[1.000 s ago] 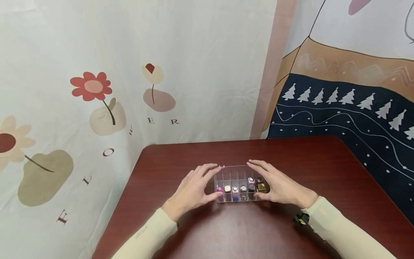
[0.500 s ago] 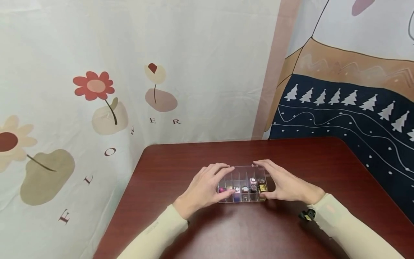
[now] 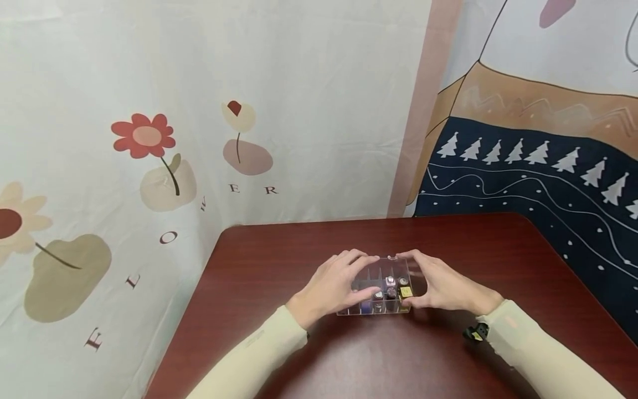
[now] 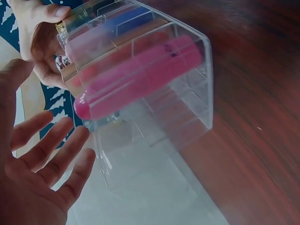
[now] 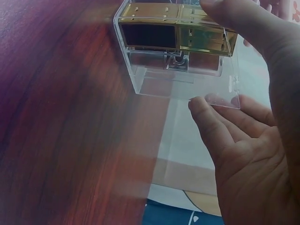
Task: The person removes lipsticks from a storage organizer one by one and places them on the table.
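Left grip (image 3: 333, 287), fingers loosely spread and holding nothing, has slid along the clear box (image 3: 374, 275) toward the right grip (image 3: 443, 282), which pinches its near end on the bench (image 3: 279, 244), seemingly steadying it alone.

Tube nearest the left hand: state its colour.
The tube is bright pink, best seen in the left wrist view.
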A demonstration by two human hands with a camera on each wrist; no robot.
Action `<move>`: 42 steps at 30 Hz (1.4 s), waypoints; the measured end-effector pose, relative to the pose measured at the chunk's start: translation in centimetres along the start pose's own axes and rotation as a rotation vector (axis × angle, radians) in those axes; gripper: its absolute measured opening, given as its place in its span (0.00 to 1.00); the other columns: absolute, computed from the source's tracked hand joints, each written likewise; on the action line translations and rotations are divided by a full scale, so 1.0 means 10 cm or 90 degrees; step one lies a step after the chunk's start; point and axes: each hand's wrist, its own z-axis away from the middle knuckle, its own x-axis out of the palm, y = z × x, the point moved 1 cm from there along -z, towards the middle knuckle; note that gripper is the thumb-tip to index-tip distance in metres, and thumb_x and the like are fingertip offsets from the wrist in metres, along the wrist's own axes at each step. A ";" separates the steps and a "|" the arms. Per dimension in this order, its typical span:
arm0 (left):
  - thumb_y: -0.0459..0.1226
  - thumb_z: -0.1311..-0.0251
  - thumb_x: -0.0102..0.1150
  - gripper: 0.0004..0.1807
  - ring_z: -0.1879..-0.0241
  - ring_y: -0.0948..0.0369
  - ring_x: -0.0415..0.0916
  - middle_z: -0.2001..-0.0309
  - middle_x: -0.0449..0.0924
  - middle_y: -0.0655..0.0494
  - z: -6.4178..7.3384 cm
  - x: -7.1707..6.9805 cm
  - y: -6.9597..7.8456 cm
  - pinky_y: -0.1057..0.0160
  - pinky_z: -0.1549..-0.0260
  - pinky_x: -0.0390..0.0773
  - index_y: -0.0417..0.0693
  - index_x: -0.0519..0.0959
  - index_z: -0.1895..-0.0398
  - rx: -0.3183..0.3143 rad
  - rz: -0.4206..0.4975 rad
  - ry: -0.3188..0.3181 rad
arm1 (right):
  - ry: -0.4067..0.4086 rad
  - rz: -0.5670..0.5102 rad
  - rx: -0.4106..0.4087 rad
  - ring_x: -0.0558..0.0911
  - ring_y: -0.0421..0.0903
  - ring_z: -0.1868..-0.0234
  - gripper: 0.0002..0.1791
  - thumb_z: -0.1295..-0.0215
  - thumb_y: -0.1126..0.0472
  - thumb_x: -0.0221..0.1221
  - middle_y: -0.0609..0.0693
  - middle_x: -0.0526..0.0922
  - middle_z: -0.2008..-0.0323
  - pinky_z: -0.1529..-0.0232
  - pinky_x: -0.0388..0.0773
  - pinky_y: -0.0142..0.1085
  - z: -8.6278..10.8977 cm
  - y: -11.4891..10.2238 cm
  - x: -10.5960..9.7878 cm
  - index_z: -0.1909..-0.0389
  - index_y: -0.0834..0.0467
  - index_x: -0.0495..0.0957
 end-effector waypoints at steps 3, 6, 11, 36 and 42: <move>0.58 0.29 0.81 0.34 0.45 0.58 0.92 0.40 0.90 0.58 -0.06 0.03 0.03 0.58 0.43 0.92 0.55 0.86 0.26 0.005 0.003 -0.008 | -0.003 0.006 0.000 0.91 0.62 0.29 0.54 0.42 0.52 0.90 0.60 0.83 0.25 0.31 0.90 0.56 0.00 0.01 0.00 0.20 0.57 0.69; 0.59 0.28 0.81 0.33 0.46 0.58 0.93 0.40 0.90 0.58 -0.12 0.06 0.07 0.59 0.44 0.93 0.56 0.87 0.27 -0.005 0.011 -0.034 | -0.003 0.008 -0.007 0.91 0.61 0.29 0.54 0.42 0.52 0.90 0.60 0.83 0.25 0.31 0.90 0.55 0.00 0.00 0.00 0.20 0.57 0.69; 0.59 0.24 0.77 0.30 0.46 0.60 0.94 0.39 0.92 0.59 -0.20 0.13 0.12 0.59 0.48 0.95 0.58 0.88 0.28 -0.041 0.022 -0.091 | 0.002 0.001 -0.023 0.93 0.60 0.31 0.53 0.43 0.55 0.90 0.60 0.84 0.25 0.32 0.90 0.55 0.00 -0.01 -0.01 0.22 0.58 0.70; 0.46 0.20 0.76 0.14 0.56 0.70 0.90 0.45 0.95 0.65 -0.52 0.12 0.17 0.71 0.52 0.90 0.62 0.94 0.37 -0.006 0.034 -0.219 | -0.009 0.021 -0.010 0.92 0.61 0.30 0.52 0.40 0.48 0.89 0.61 0.83 0.24 0.32 0.91 0.56 0.01 0.01 -0.02 0.22 0.56 0.69; 0.43 0.21 0.77 0.11 0.49 0.69 0.91 0.44 0.96 0.68 -0.64 0.08 0.20 0.69 0.47 0.90 0.65 0.95 0.41 0.023 0.020 -0.265 | -0.006 0.025 -0.016 0.93 0.59 0.31 0.52 0.40 0.49 0.89 0.60 0.83 0.24 0.32 0.91 0.56 0.01 0.00 -0.01 0.22 0.56 0.70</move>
